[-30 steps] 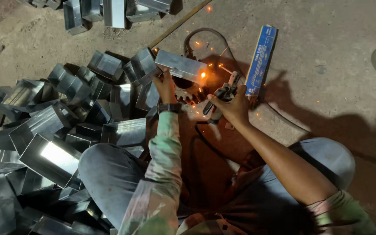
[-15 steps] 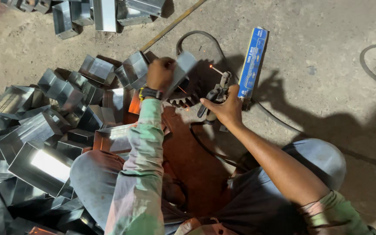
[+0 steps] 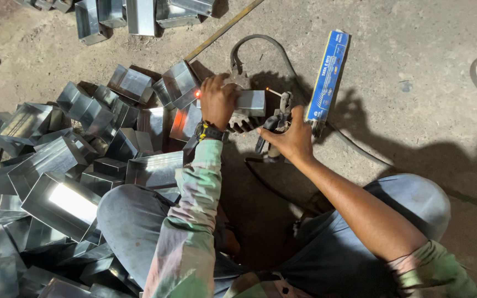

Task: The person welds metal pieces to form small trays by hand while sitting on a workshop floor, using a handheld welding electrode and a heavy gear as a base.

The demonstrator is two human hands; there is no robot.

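My left hand [image 3: 217, 101] grips a shiny rectangular sheet-metal box [image 3: 251, 102], with a glowing red-hot spot at the box's left end beside my fingers. My right hand [image 3: 285, 138] is closed around a welding electrode holder [image 3: 276, 120]; its thin rod tip [image 3: 273, 91] glows just to the right of the box. A dark wristwatch sits on my left wrist. I am seated on the ground with both knees up, in grey trousers.
A large heap of similar metal boxes [image 3: 56, 160] covers the ground to the left, with more at the top [image 3: 133, 14]. A blue electrode packet [image 3: 328, 74] lies right of my hands. A black cable [image 3: 260, 47] and a thin metal rod [image 3: 222, 30] run across the concrete floor.
The welding sparks have stopped. My left hand has turned and shifted the box, now lying level, and the electrode tip has pulled away from the seam to the right.
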